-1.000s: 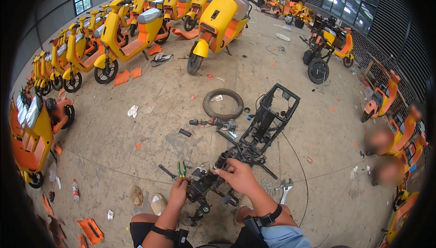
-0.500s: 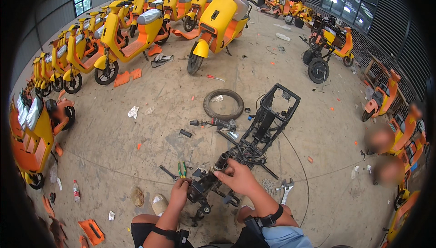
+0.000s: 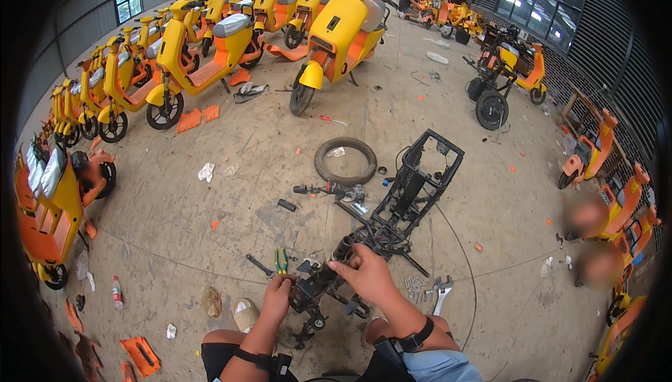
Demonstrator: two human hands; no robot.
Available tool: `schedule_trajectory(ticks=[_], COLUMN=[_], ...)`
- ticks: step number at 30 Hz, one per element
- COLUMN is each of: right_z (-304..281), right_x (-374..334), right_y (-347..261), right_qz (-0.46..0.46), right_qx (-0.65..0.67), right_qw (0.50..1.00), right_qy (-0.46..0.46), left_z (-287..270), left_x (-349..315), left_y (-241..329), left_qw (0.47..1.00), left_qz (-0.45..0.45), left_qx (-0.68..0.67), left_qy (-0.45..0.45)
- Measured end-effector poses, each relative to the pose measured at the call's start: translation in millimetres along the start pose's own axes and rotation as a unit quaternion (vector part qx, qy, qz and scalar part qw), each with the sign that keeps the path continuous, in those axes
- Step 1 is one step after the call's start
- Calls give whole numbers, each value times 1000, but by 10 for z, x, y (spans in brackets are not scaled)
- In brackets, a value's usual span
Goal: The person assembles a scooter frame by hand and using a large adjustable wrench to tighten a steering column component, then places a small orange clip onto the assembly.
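Note:
A stripped black scooter frame (image 3: 409, 207) lies on the floor before me, its steering end between my knees. My right hand (image 3: 369, 275) is closed at the steering tube (image 3: 341, 250), thumb and fingers bent together beside a small metallic part. What lies between those fingertips is too small to make out. My left hand (image 3: 277, 295) is closed at the near left end of the black fork part (image 3: 306, 292); its fingers hide what they grip. Just beyond its fingertips are green-and-yellow-handled pliers (image 3: 281, 261). A dark wrench (image 3: 260, 265) lies to their left.
An adjustable wrench (image 3: 442, 295) lies right of my right arm, near a chain-like pile (image 3: 414, 288). Beyond are a loose tyre (image 3: 345, 180) and a handlebar piece (image 3: 329, 191). Yellow scooters (image 3: 339, 32) stand in rows at the back and left. A bottle (image 3: 117, 293) lies left.
Both hands keep almost the same places on the frame. The fingers of my right hand shift slightly at the tube. The whole view moves a little.

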State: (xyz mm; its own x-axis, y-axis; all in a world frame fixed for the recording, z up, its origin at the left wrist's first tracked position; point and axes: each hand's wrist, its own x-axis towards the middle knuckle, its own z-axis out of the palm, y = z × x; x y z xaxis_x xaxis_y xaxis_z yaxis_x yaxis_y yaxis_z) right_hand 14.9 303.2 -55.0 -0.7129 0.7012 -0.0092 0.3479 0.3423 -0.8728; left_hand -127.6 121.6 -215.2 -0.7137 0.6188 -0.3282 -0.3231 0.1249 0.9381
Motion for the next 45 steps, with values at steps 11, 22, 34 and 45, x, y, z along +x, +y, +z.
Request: schedule_trajectory(ticks=[11,22,34,45], right_z=[-48,-62,-135,-54], right_x=[20,-1,-32,0], right_y=[83,47,-96,27], right_qz=[2,-8,25,-1], right_qx=[-8,-18,-32,-63], right_qw=[999,1000,998,997], right_qy=[-52,-21,-45,-39], left_z=[-14,37,-1,-8], left_x=[-10,-62,-32,-12], left_y=[-15,94,41,13], left_qw=[1000,999,1000,1000], left_qz=[-3,-24,-21,-7], left_qx=[-15,-36,-1,5], left_qy=[0,10,13,18])
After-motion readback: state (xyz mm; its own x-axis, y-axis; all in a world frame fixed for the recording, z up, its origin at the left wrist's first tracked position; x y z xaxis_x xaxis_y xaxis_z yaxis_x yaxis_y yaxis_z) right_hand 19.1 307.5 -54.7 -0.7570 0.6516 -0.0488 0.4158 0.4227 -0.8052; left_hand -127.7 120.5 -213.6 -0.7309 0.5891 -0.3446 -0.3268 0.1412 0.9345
